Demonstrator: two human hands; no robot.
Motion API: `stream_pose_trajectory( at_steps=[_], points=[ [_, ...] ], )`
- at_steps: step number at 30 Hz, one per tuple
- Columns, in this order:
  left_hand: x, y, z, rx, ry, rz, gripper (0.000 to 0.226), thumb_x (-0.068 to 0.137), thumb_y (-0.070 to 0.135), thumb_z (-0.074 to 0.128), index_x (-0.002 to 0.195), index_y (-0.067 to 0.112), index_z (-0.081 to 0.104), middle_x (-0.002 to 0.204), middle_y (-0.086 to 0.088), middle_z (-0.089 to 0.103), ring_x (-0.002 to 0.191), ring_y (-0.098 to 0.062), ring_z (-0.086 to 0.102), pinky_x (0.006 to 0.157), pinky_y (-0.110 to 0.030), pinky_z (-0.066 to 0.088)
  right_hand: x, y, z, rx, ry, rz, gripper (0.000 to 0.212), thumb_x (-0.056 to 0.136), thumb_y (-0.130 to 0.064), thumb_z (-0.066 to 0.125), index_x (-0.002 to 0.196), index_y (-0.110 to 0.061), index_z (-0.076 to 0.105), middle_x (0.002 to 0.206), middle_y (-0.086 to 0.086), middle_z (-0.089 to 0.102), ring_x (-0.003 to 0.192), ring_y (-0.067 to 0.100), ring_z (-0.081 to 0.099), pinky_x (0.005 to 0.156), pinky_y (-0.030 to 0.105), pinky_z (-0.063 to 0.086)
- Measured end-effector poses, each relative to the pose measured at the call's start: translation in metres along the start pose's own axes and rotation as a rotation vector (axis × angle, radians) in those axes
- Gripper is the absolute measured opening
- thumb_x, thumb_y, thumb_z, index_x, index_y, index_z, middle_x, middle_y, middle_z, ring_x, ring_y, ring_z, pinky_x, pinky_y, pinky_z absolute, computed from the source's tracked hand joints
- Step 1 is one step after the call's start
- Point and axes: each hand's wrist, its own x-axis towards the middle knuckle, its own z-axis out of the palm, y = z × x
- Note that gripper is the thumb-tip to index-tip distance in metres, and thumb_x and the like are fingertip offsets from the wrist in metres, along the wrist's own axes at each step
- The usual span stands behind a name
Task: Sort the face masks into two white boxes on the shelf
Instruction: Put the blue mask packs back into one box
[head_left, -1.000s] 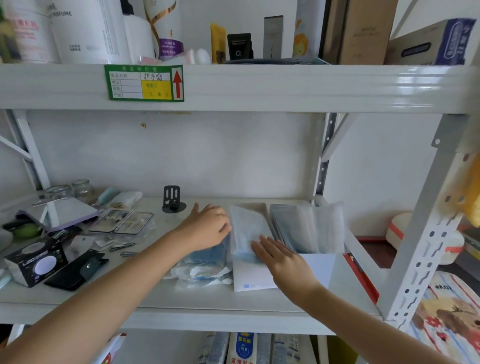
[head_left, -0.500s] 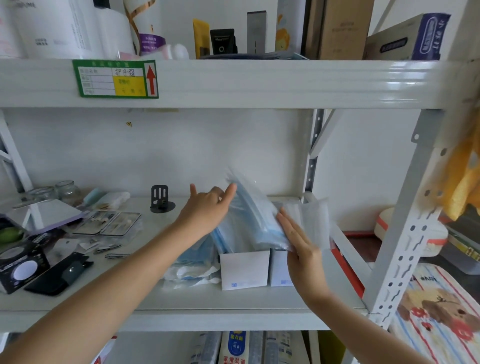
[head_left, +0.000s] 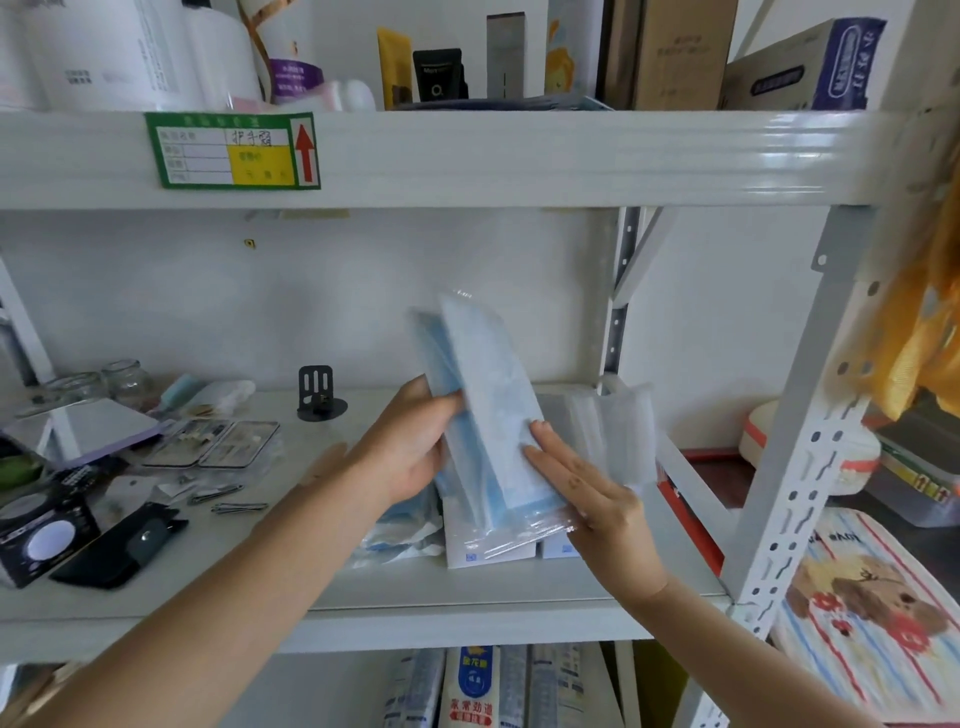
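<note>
A stack of blue face masks in clear wrappers (head_left: 483, 410) stands tilted on end above the left white box (head_left: 488, 545). My left hand (head_left: 410, 447) grips the stack's left edge, thumb in front. My right hand (head_left: 582, 483) presses flat against its lower right side. The right white box (head_left: 561, 548) shows only a small front corner; pale grey-white wrapped masks (head_left: 613, 431) stand up in it behind my right hand. More loose blue and white masks (head_left: 400, 535) lie on the shelf left of the boxes, partly hidden by my left wrist.
Left on the shelf (head_left: 467, 587): a mirror (head_left: 83, 426), glass jars (head_left: 124, 379), a manicure kit (head_left: 218, 441), a black pouch (head_left: 119, 545), a black box (head_left: 41, 535) and a black stand (head_left: 319, 400). A grey upright post (head_left: 810, 441) bounds the right side.
The blue mask stack has been lifted from lying in the left box to standing tilted upright between both hands. My left hand has shifted to its left edge.
</note>
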Motion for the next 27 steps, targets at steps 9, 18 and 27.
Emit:
stream_pose_trajectory(
  at_steps=[9,18,27],
  points=[
    [-0.004,-0.002,-0.005,0.093,0.1,0.138,0.017,0.091,-0.001,0.055,0.091,0.015,0.063,0.085,-0.002,0.071,0.076,-0.017,0.067,0.075,-0.029,0.054,0.025,-0.043,0.0,-0.034,-0.177,0.274,0.091,0.07,-0.082,0.038,0.138,-0.023,0.031,0.138,-0.007,0.04,0.121,-0.008,0.04,0.089,0.016,0.044],
    [0.001,0.004,-0.015,0.17,0.046,0.203,0.02,0.092,0.005,0.056,0.099,0.023,0.059,0.1,0.007,0.068,0.093,-0.003,0.068,0.086,-0.015,0.049,0.047,-0.041,-0.001,0.607,0.238,1.002,0.028,0.101,-0.01,0.037,0.098,-0.021,0.063,0.085,0.011,0.066,0.074,0.028,0.062,0.073,0.046,0.053],
    [0.014,0.007,-0.024,-0.015,0.13,0.144,0.015,0.093,0.005,0.054,0.097,0.017,0.062,0.087,0.008,0.069,0.076,-0.002,0.066,0.067,-0.014,0.052,0.061,-0.024,-0.008,1.105,0.547,1.112,0.009,0.094,-0.005,0.049,0.087,-0.001,0.053,0.062,0.007,0.05,0.041,0.008,0.055,0.046,0.017,0.055]
  ],
)
